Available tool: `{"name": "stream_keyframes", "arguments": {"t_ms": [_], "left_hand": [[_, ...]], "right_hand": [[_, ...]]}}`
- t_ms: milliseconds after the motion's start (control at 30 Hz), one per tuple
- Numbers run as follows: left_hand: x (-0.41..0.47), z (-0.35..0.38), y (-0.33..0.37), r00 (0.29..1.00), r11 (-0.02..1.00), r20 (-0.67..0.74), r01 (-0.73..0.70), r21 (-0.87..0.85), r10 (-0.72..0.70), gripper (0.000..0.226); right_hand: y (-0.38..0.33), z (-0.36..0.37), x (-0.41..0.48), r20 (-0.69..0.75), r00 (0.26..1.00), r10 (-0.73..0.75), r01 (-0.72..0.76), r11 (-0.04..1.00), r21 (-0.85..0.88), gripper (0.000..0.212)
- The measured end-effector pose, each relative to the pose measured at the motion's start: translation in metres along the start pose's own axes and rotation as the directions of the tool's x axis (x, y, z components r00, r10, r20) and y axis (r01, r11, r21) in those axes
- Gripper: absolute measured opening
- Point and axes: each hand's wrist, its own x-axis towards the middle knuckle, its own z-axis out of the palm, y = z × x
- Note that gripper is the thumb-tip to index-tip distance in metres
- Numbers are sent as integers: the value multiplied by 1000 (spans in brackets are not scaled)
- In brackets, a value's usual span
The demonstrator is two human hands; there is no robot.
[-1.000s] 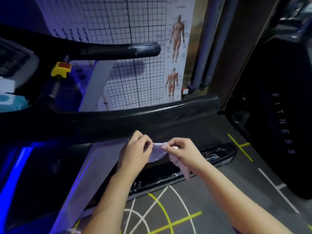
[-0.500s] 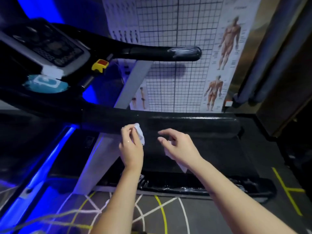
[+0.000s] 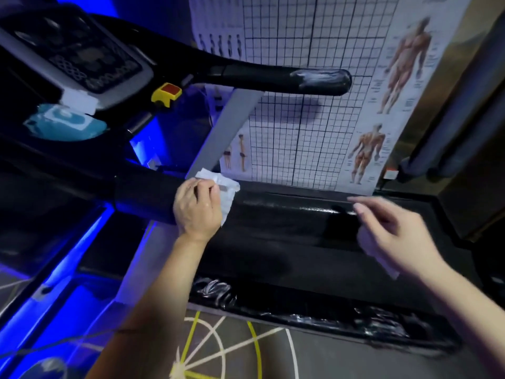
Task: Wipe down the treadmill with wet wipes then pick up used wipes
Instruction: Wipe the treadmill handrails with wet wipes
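Left hand (image 3: 198,207) rests on the treadmill (image 3: 273,258), on its near handrail (image 3: 287,212), fingers curled round a white wipe (image 3: 228,191) pressed against the rail. Right hand (image 3: 393,228), blurred, hovers farther along the rail, forefingers stretched, a second wipe (image 3: 373,248) tucked under its palm.

At ten o'clock I see a teal wipe pack (image 3: 65,123) with a white label. The wipe (image 3: 225,191) on the glossy black handrail (image 3: 287,212) is white, as is the second wipe (image 3: 378,257) at four o'clock. The clip (image 3: 166,94) is yellow, red-topped. The wall chart (image 3: 300,119) shows a black grid on white; at six, the grey floor (image 3: 314,359) carries yellow and white lines.
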Motion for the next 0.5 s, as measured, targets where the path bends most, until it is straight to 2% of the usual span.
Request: {"name": "stream_keyframes", "arguments": {"t_ms": [100,167,233,400,500], "left_hand": [[-8,15,42,994,994,-7,-112,-5,112,8],[-14,33,92,990,997,119,-83,6,82,24],[-25,54,143,972,997,223,-56,-57,68,27],[-18,71,201,961,992,275,60,-114,-27,21],[-25,73,223,955,989,294,16,-144,28,8]], "right_hand": [[23,-24,27,-184,982,43,-76,981,-178,20],[39,-35,47,-228,971,73,-152,923,-354,25],[56,-43,63,-227,965,132,-226,859,-459,30],[86,-46,75,-141,979,149,-191,914,-357,34],[101,-43,70,-84,982,167,-182,954,-237,43]]}}
